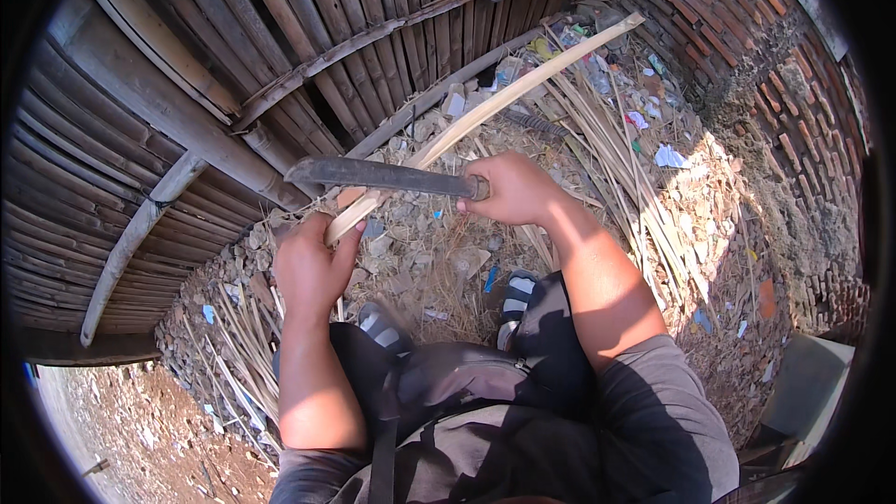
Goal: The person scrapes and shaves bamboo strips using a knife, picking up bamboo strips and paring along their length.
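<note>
My left hand (313, 266) is closed round the near end of a long, pale bamboo strip (523, 84). The strip runs up and away to the right, its far end near the brick wall. In my right hand (513, 189) is the handle of a machete (383, 175), gripped with the fingers wrapped round it. The dark, curved blade points left and lies across the strip, just beyond my left hand. Whether its edge has entered the bamboo I cannot tell.
A bamboo slat wall (327, 19) with thick poles stands at the left and far side. The brick wall (784, 103) rises at the right. Several thin bamboo strips (597, 131) lie on the rubble and litter. My sandalled feet (516, 299) are below my hands.
</note>
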`<control>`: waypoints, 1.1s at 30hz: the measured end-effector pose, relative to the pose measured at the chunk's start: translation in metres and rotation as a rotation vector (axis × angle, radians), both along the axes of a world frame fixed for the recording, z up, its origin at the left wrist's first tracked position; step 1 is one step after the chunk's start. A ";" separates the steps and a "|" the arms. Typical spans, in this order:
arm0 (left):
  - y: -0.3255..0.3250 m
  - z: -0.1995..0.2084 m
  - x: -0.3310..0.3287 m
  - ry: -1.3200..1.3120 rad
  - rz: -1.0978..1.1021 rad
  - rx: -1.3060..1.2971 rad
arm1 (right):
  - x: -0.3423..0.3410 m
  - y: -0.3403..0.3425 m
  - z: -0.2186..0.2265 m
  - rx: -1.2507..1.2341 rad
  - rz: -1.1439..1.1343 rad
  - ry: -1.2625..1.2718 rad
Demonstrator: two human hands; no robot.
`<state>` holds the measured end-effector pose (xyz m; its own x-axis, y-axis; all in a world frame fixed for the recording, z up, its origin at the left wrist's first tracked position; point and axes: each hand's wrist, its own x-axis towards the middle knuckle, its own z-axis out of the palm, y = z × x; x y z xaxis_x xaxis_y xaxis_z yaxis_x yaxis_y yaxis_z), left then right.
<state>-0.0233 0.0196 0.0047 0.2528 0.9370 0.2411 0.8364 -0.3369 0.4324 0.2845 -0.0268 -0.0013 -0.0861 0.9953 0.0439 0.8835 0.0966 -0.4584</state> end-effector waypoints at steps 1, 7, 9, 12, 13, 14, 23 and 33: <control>-0.001 0.001 -0.004 0.030 -0.011 0.043 | 0.017 0.000 -0.005 -0.074 -0.079 0.159; -0.010 0.006 -0.001 0.002 -0.004 0.098 | 0.070 -0.008 -0.017 -0.132 -0.518 0.522; -0.011 0.005 0.003 -0.001 0.000 0.097 | 0.037 -0.019 -0.003 0.080 -0.368 0.344; -0.012 -0.005 0.011 0.005 -0.038 0.102 | 0.008 -0.021 0.007 -0.144 -0.079 0.067; -0.012 -0.009 0.009 -0.030 -0.048 0.076 | -0.002 -0.024 0.014 -0.143 -0.076 0.069; -0.011 -0.010 0.008 -0.064 -0.059 0.051 | -0.010 -0.028 0.022 -0.169 -0.046 -0.014; -0.006 -0.006 0.018 -0.115 -0.093 -0.001 | 0.009 -0.024 0.022 -0.215 0.027 0.110; -0.014 -0.005 0.011 -0.194 0.000 -0.071 | -0.011 -0.010 0.012 0.042 0.014 0.017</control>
<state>-0.0127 0.0055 -0.0005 0.2079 0.9535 0.2182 0.7350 -0.2995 0.6084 0.2736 -0.0371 0.0109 -0.0992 0.9912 0.0872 0.8741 0.1287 -0.4683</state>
